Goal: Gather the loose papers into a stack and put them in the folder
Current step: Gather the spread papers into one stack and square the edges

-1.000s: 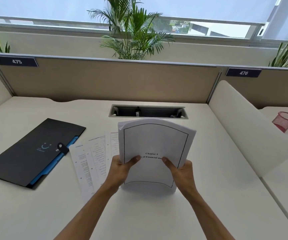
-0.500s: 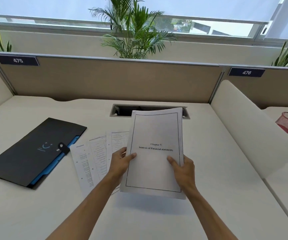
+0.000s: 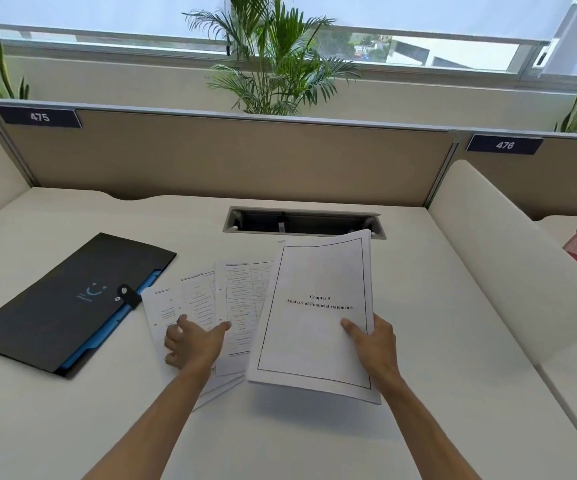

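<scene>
Papers [image 3: 231, 306] fanned on white desk [image 3: 436, 323] beside closed black folder [image 3: 58, 299]; partition, plants, window behind. Stack [image 3: 318, 313] held raised, pinched by right hand [image 3: 373, 344]. Left hand [image 3: 193, 341] fingers spread over loose sheets, nothing gripped.

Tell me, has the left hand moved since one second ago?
Yes. The left hand let go of the stack and went left, toward the black folder; it now lies open on the loose papers.
</scene>
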